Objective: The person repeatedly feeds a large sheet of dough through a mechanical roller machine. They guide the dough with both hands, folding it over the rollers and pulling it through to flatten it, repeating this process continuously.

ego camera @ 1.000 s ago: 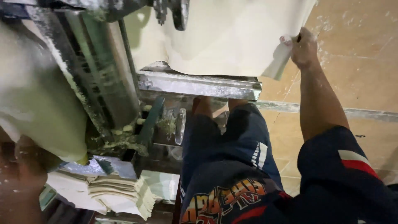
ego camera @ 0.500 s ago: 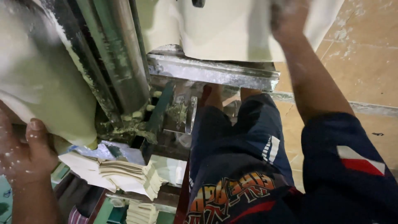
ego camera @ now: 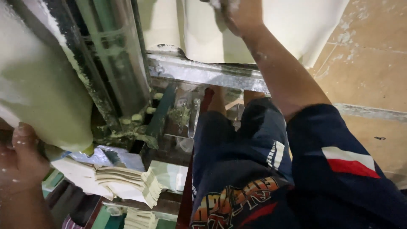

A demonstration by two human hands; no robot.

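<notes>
Dough everywhere, and both hands are on it. Nearest the camera, low at the left edge, the left hand (ego camera: 19,163) is flour-speckled and cupped under the lower end of a thick pale roll of dough (ego camera: 40,89), thumb pressed up against its face, fingers hidden behind, so it grips the roll from beneath. That roll runs on a slant, its long axis climbing from the hand at lower left up toward the top left corner, lying alongside the dark, dough-crusted machine frame (ego camera: 85,76). Just below the hand, a stack of folded pale dough strips (ego camera: 123,182) sits on a ledge, ragged ends pointing right. Centre frame, looking down, the person's dark printed shorts (ego camera: 237,169) and a dark sleeve with a red and white stripe (ego camera: 347,163) fill the foreground. Further out, a flour-dusted metal ledge (ego camera: 203,74) runs across, left to right. Beyond it hangs the wide pale dough sheet (ego camera: 275,29), spreading across the top and drooping over the ledge, its right edge angling down toward the tan tiled floor (ego camera: 373,76). Up at the very top, arm stretched away, the right hand (ego camera: 241,15) lies against that sheet, knuckles toward us; whether it pinches the sheet or only presses flat on it, cannot tell.
</notes>
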